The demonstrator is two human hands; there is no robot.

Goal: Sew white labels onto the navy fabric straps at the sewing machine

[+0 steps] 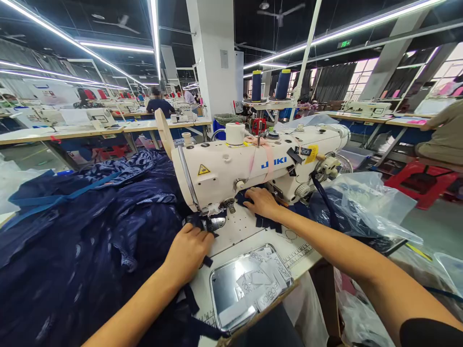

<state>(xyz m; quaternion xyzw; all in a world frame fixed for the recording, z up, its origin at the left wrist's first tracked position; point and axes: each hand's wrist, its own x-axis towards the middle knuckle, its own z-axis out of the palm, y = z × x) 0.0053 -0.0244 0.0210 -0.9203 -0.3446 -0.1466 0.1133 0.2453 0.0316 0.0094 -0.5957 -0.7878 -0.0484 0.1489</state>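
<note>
A white sewing machine (224, 166) stands in front of me. My left hand (191, 248) is closed on navy fabric (195, 220) beside the needle area, with its fingers curled down and the fingertips partly hidden. Under the machine's arm, my right hand (262, 202) has its fingers bent onto a dark navy strip (243, 198). More short navy strips (267, 223) lie on the machine bed just below that hand. A large heap of navy garments (83, 241) spreads across the left side, reaching up to the needle end.
A metal tray (226, 291) with several white printed labels (269, 289) sits at the front edge. Clear plastic bags (365, 202) lie to the right. Two navy thread cones (282, 86) stand behind the machine. A person on a red stool (421, 183) sits at far right.
</note>
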